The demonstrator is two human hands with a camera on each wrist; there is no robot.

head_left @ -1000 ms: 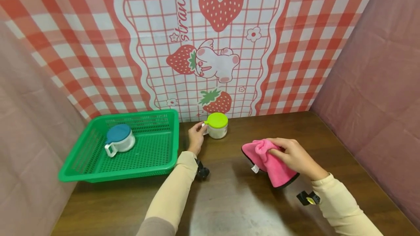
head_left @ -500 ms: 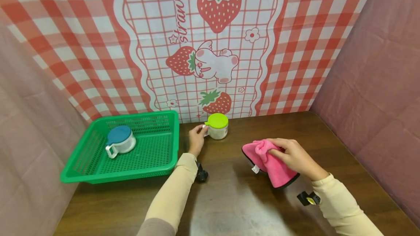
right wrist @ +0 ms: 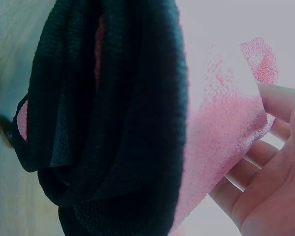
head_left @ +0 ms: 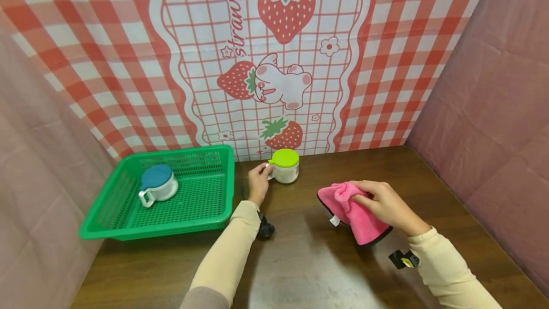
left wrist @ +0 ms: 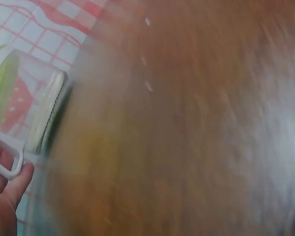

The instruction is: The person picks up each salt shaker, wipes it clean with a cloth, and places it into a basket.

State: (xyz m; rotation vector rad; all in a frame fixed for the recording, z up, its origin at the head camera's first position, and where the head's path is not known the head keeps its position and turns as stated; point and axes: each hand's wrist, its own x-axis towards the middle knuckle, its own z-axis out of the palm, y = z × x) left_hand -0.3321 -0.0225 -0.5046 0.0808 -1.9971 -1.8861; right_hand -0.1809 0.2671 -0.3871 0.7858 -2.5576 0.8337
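At the back of the table, my left hand (head_left: 259, 184) holds the white handle (left wrist: 10, 155) of a clear jar with a lime-green lid (head_left: 285, 158). The left wrist view shows fingers and thumb around that handle, the jar's see-through wall (left wrist: 37, 93) beside them. On the right, my right hand (head_left: 388, 204) grips a bunched pink cloth (head_left: 364, 221) between thumb and fingers. The cloth has a black edge and a small white tag, and it drapes downward over the table. Its dark trim (right wrist: 118, 123) fills much of the right wrist view.
A green plastic basket (head_left: 229, 185) with slotted sides stands on the left. Inside it sits a similar jar with a blue lid (head_left: 157, 176) and white handle. A red-and-white strawberry-print curtain (head_left: 291, 80) hangs behind the brown wooden table (head_left: 296, 261); pink cloth walls (head_left: 484, 108) flank it.
The left hand and the green-lidded jar have shifted very slightly to the right and nearer. The right hand and pink cloth are almost unmoved.
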